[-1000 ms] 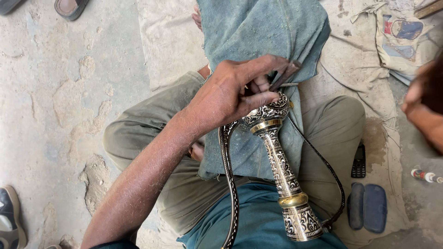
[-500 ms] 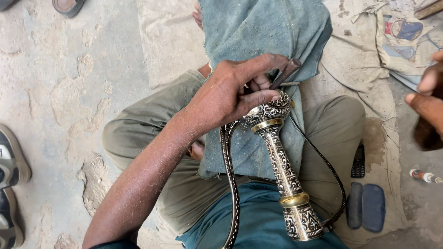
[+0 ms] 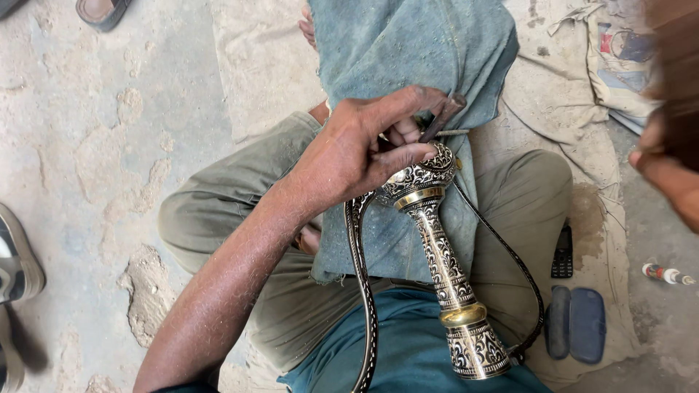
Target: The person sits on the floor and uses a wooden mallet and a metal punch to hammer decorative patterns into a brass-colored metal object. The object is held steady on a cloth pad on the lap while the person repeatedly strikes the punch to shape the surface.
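Gripping the ornate metal hilt (image 3: 437,255) with left-hand fingers (image 3: 393,156) pinching its pommel, we are risking a slip off the lap cloth (image 3: 408,58); right hand (image 3: 673,167) blurred, fingers unclear.

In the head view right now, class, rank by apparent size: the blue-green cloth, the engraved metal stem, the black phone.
1. blue-green cloth
2. engraved metal stem, though it lies nearer the camera
3. black phone

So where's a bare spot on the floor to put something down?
Bare floor lies between the sandal, the shoe and the bent knee. It is crowded around the phone and the dark case.
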